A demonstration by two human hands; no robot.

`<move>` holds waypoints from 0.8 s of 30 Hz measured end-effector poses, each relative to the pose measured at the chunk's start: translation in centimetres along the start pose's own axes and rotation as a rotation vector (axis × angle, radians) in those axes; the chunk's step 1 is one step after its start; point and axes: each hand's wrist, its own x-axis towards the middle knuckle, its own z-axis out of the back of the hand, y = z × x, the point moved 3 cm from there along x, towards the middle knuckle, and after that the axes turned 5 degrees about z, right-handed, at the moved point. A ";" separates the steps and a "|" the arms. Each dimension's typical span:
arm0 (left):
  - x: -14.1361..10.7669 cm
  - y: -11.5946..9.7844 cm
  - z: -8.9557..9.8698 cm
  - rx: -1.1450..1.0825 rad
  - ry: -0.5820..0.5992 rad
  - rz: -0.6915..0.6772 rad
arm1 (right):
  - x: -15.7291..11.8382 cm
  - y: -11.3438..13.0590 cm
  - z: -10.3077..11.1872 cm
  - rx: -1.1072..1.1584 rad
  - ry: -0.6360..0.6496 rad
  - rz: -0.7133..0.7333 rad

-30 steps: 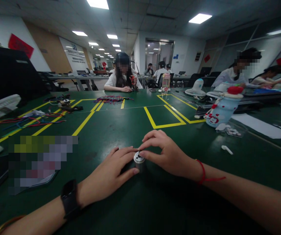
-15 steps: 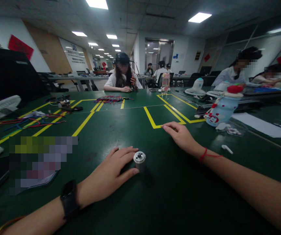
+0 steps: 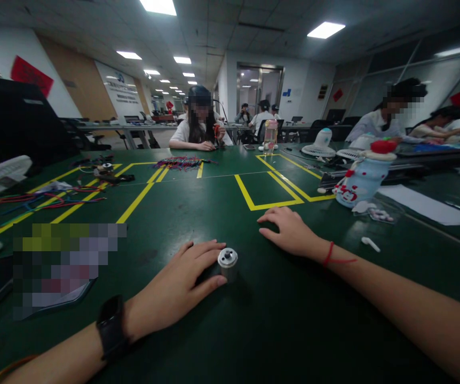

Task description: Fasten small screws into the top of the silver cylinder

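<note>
A silver metal cylinder (image 3: 229, 266), with a small shaft on its top, stands upright on the green table (image 3: 198, 341) near the middle. My left hand (image 3: 182, 280) lies on the table just left of it, fingers spread, with thumb and fingertips on either side of the cylinder's left edge. Beyond and to the right, my right hand (image 3: 288, 230) hovers low or rests over the table, thumb and fingers apart, holding nothing. It sits just in front of a yellow tape outline (image 3: 278, 205).
A blue bottle (image 3: 362, 178) with a red top, a white earbud (image 3: 371, 244) and a paper sheet (image 3: 430, 205) are at right. Loose wires (image 3: 70, 197) lie at left, a wire bundle (image 3: 184, 162) farther back. A person (image 3: 200, 120) sits opposite.
My right hand has moved down and slightly left, off the yellow tape corner toward the cylinder, and its fingers have parted more. My left hand and the cylinder are nearly unchanged.
</note>
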 end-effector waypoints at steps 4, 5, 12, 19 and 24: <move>0.0 0.0 -0.1 0.005 -0.003 -0.009 | -1.0 3.9 -0.7 -0.020 0.118 0.192; 0.0 0.0 -0.1 0.007 -0.006 -0.011 | -1.2 5.0 -0.9 0.036 0.105 0.223; 0.1 -0.1 -0.1 0.035 -0.015 -0.017 | -1.4 9.1 -1.3 0.315 -0.030 0.252; 0.1 0.1 -0.2 0.023 -0.003 -0.010 | -1.4 6.5 -0.9 0.310 0.156 0.269; 0.1 0.2 -0.2 0.018 0.003 -0.007 | -2.4 5.5 -1.3 0.106 0.355 0.329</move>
